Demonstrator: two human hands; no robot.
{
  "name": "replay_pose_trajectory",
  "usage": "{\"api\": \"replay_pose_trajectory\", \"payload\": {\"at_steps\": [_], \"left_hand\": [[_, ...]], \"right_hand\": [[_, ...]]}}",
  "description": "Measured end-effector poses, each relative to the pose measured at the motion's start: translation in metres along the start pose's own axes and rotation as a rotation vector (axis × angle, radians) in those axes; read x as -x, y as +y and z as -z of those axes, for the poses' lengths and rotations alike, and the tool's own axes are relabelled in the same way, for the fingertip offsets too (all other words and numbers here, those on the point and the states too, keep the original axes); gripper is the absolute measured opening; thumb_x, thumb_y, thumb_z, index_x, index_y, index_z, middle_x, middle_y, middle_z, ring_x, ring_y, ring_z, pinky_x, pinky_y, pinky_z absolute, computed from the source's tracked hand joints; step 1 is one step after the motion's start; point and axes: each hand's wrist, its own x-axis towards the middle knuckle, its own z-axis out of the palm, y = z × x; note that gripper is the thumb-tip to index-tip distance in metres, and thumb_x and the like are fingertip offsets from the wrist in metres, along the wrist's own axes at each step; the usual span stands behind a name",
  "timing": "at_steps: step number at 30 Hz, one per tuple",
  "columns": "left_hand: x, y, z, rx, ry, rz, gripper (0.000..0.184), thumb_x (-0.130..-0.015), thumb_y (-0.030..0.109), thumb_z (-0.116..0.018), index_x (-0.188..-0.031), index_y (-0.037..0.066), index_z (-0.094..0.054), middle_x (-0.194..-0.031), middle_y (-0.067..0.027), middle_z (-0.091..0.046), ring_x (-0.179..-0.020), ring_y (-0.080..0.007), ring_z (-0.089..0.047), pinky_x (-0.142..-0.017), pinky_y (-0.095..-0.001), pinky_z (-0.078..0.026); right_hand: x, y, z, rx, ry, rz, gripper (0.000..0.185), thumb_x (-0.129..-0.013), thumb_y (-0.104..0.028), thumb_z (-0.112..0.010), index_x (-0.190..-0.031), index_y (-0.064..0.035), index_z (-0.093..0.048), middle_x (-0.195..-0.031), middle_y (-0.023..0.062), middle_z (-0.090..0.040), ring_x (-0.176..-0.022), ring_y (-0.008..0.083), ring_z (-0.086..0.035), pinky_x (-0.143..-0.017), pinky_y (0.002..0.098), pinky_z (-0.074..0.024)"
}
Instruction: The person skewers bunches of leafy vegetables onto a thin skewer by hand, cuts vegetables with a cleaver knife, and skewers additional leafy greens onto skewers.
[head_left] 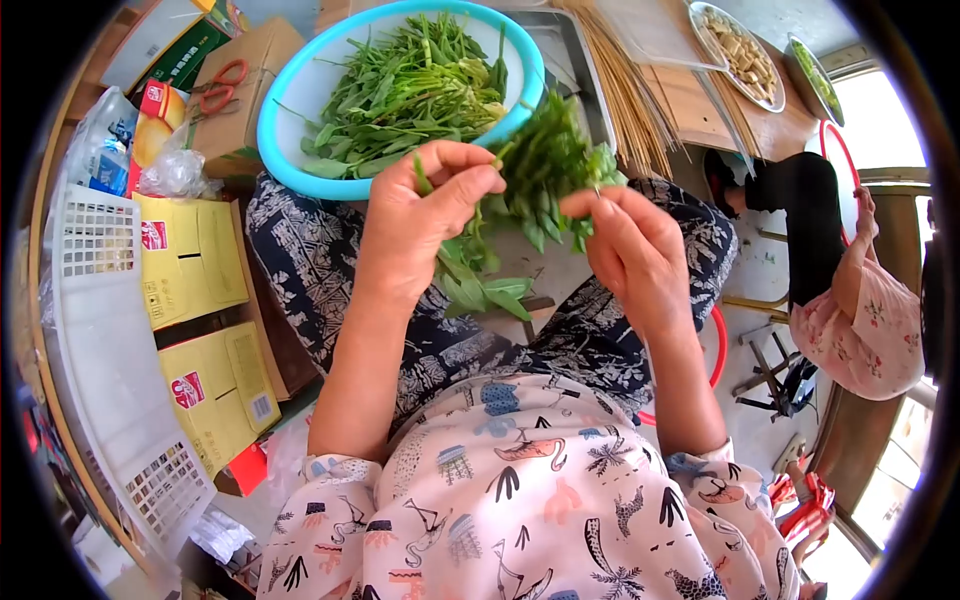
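Observation:
My left hand (pixel 432 205) is closed in a pinch on a leafy green stem (pixel 476 272), whose leaves hang below the fingers. My right hand (pixel 635 240) pinches the edge of a dense, folded bunch of leafy greens (pixel 548 165), slightly blurred between the two hands. A thin dark tip shows at the right fingertips, perhaps a skewer; most of it is hidden by leaves. Just beyond my hands, a blue-rimmed basin (pixel 272 120) holds a heap of loose leafy greens (pixel 415 95).
Thin bamboo skewers (pixel 625 90) lie on the table beside a metal tray (pixel 585 55). Plates of cut food (pixel 742 55) stand farther right. Red scissors (pixel 222 88) rest on a cardboard box (pixel 255 55). Yellow boxes (pixel 190 260) are at left; another person (pixel 860 320) sits at right.

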Motion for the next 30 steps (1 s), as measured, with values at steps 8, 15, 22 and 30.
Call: {"api": "replay_pose_trajectory", "payload": {"at_steps": [8,15,22,30], "left_hand": [[-0.014,0.006,0.018,0.157,0.066,0.074,0.015,-0.087,0.013,-0.065,-0.1,0.005,-0.062,-0.086,-0.0035,-0.062,-0.055,-0.0042,-0.04,-0.047,-0.0194,-0.028],[-0.017,0.006,0.009,0.178,0.116,0.093,0.017,-0.084,0.012,-0.067,-0.097,0.003,-0.063,-0.083,-0.0044,-0.063,-0.052,-0.0034,-0.04,-0.045,-0.0177,-0.028],[-0.016,0.005,0.014,0.158,0.063,0.099,0.015,-0.087,0.014,-0.064,-0.1,0.007,-0.062,-0.088,-0.0038,-0.061,-0.055,-0.0051,-0.041,-0.047,-0.0187,-0.029],[-0.015,0.005,0.016,0.157,0.071,0.102,0.016,-0.086,0.014,-0.065,-0.1,0.006,-0.062,-0.088,-0.0037,-0.061,-0.054,-0.0048,-0.041,-0.047,-0.0186,-0.028]], "right_hand": [[0.034,-0.004,0.018,0.073,-0.212,-0.15,0.026,-0.096,-0.019,-0.051,-0.101,0.0013,-0.065,-0.054,-0.0095,-0.038,-0.047,-0.0006,-0.03,-0.043,0.0173,-0.0218],[0.03,-0.005,0.011,0.064,-0.224,-0.146,0.023,-0.096,-0.018,-0.051,-0.099,0.0,-0.066,-0.056,-0.0095,-0.039,-0.048,-0.0004,-0.029,-0.043,0.0179,-0.0215],[0.028,-0.004,0.009,0.032,-0.243,-0.157,0.023,-0.096,-0.017,-0.051,-0.1,0.0001,-0.065,-0.056,-0.0099,-0.039,-0.048,-0.0008,-0.028,-0.043,0.0171,-0.021],[0.029,-0.004,0.009,0.034,-0.254,-0.171,0.023,-0.096,-0.017,-0.051,-0.1,0.0001,-0.065,-0.056,-0.0102,-0.038,-0.048,-0.001,-0.028,-0.043,0.0171,-0.0206]]}}
